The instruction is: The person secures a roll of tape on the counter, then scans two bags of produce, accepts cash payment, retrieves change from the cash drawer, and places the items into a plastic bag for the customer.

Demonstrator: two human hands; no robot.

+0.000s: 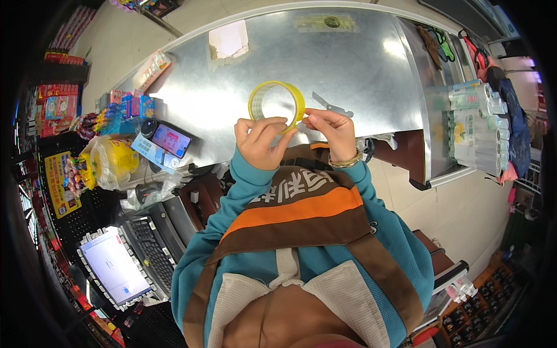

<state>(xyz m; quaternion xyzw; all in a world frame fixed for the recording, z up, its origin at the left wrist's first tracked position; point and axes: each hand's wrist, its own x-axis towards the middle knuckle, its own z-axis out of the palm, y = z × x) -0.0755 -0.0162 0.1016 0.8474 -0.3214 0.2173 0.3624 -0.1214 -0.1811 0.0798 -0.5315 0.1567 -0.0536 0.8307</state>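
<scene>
Holding yellow tape roll [300, 105] in curled left hand [260, 142]
Pinching near-closed right hand [335, 132] at its rim, impossible to tell on what

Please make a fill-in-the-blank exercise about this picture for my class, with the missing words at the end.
1. The left grip holds a tape roll coloured ____.
2. On the metal counter, the grey cutter lies to the ____ of the tape roll.
3. The brown apron has a broad stripe coloured ____.
4. Beside the lit screen is a black ____ with rows of keys.

Missing words: yellow; right; orange; keyboard.
</scene>
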